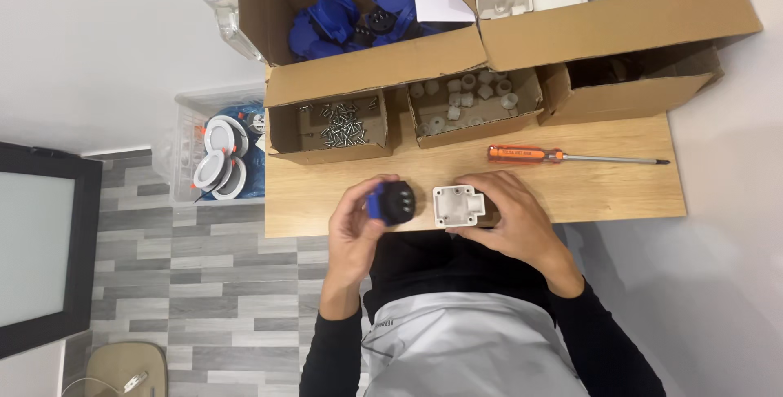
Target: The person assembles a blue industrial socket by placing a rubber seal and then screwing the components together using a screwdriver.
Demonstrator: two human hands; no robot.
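Two hands work at the near edge of the wooden surface (pixel 620 193): the left hand (pixel 356 222) has its grip closed around a blue and black socket insert (pixel 392 202), tilted so its face shows, while the right hand (pixel 510 216) clasps a white plastic box (pixel 458 205) steady beside it. Within easy reach lie an orange screwdriver (pixel 522 154), a carton of screws (pixel 338 125), a carton of white plugs (pixel 469 103) and a bigger carton of blue parts (pixel 351 18).

Blue-black socket insert (pixel 391 202), white housing (pixel 457 205)
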